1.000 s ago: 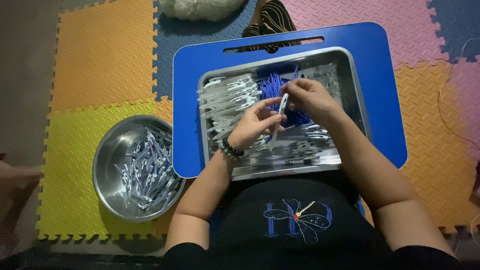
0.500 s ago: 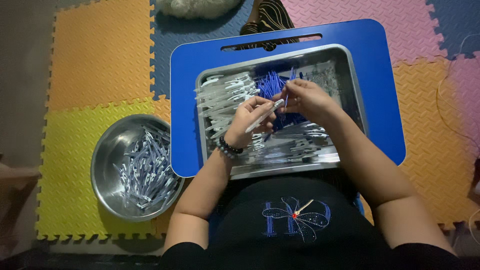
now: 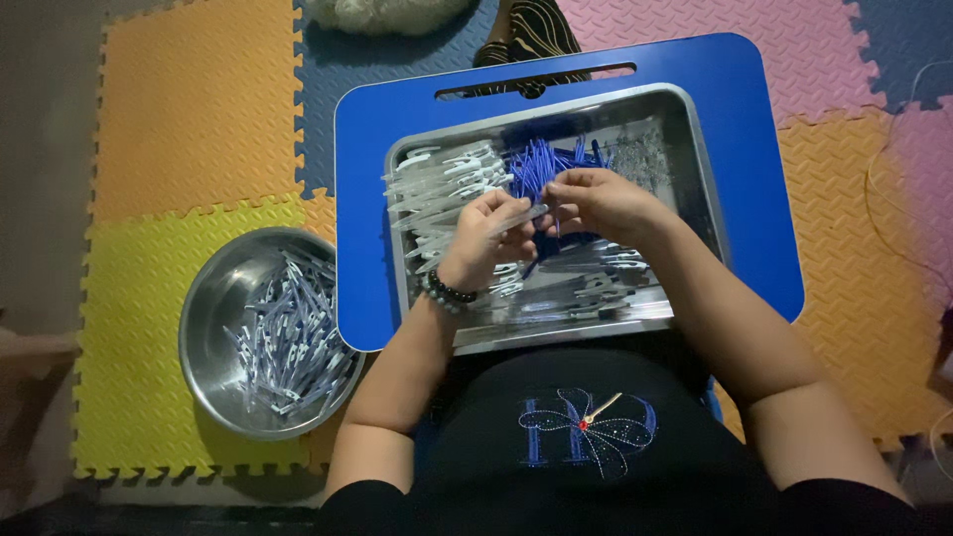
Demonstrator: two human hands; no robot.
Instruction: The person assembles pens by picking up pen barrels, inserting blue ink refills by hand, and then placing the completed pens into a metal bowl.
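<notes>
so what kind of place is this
Probably a home floor used as a small assembly spot, not a workshop. The person sits on coloured foam mats with a blue lap table, a metal tray of small plastic parts, and a steel bowl alongside.

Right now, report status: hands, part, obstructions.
Left hand and right hand together pinching a small pale plastic piece over the steel tray. Blue strips beneath. Nothing blocking.

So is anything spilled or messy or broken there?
Nothing stands out. The white pieces and blue pieces lie inside the metal tray, and the finished ones sit in the round bowl. None lie on the foam mats. The left hand and right hand meet over the tray.
</notes>
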